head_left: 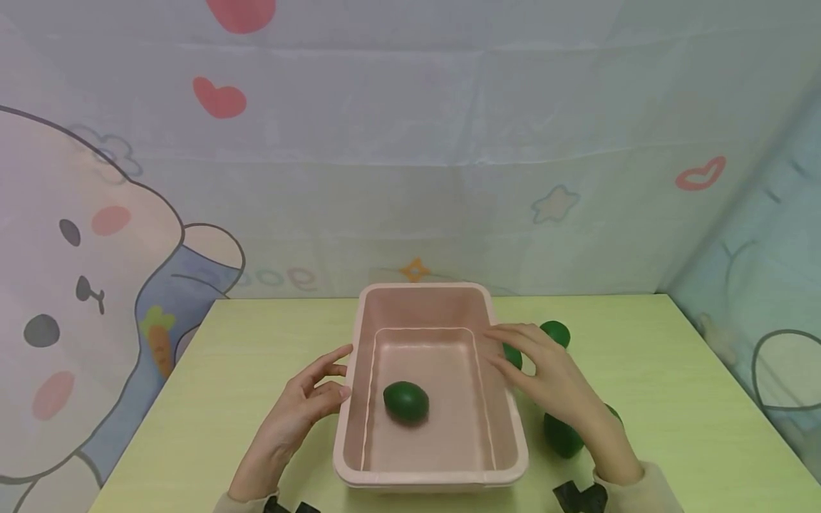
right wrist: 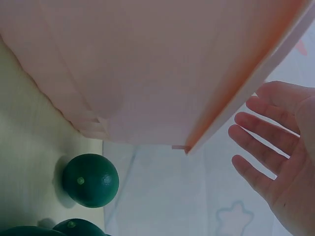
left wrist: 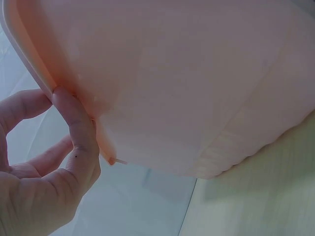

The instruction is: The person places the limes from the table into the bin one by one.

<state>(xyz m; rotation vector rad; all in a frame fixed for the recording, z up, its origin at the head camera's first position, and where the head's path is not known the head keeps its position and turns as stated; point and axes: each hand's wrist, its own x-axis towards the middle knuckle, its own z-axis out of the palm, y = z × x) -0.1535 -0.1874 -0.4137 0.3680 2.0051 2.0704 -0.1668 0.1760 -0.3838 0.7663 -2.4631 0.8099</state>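
Note:
A pink plastic bin stands in the middle of the table, and a dark green oval fruit lies inside it. On the bin's left side, my left hand has its thumb and a bent finger at the rim; the left wrist view shows them pinching the lip from above and below. My right hand reaches over the right rim with fingers extended and spread. In the right wrist view its thumb is right at the rim, and nothing is gripped.
More dark green fruits lie right of the bin: one at the back, one partly behind my right fingers, others by my right wrist. The pale yellow-green table ends at a printed cloth backdrop.

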